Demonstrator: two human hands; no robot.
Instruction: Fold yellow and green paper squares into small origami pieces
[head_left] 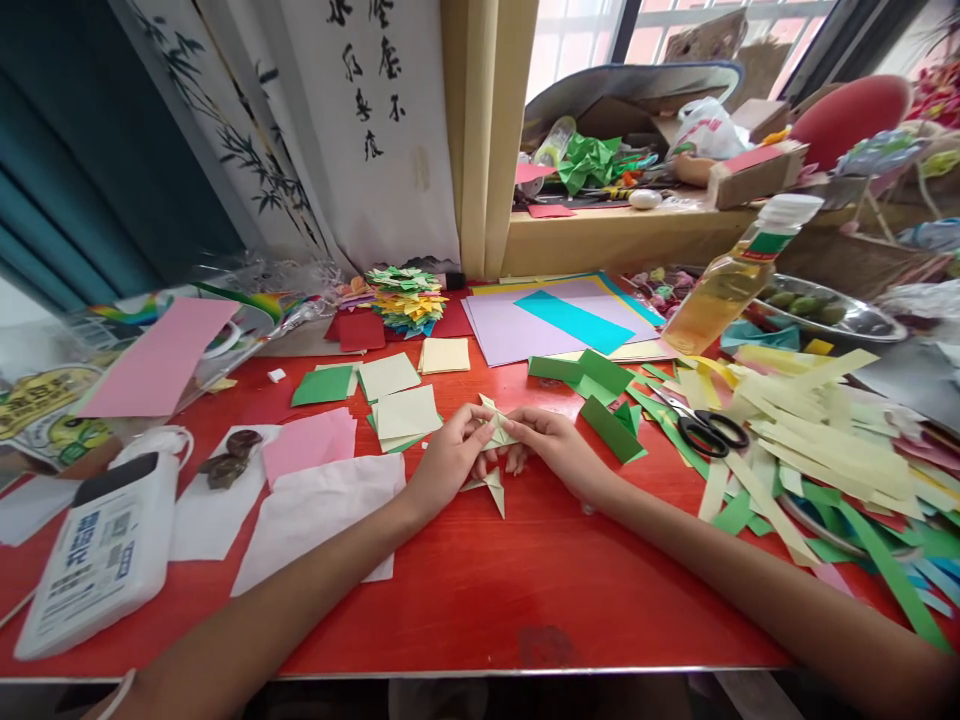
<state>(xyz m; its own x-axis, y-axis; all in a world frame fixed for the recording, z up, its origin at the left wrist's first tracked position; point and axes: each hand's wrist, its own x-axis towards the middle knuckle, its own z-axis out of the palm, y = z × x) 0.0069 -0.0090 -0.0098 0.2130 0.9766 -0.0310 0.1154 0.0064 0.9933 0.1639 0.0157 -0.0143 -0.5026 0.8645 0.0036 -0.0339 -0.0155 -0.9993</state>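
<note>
Pinched between both hands at the middle of the table is a small folded piece of pale yellow paper point(495, 425), its upper tip pointing away from me. My left hand point(457, 445) grips its left side, thumb on top. On its right side the thumb and fingers of my right hand point(547, 440) are closed. Just below, a second pale folded paper piece point(493, 490) with pointed ends lies on the red table point(450, 590). Left of my hands are cream paper squares point(406, 412). Folded green papers point(611, 425) sit to the right.
Black-handled scissors point(709, 430) and a heap of paper strips point(832, 440) cover the right side. An oil-coloured bottle point(720, 280) stands behind them. Pink paper point(311, 445), a white tissue point(322, 515) and a white device point(101, 560) lie left. A layered paper model point(409, 300) stands at the back.
</note>
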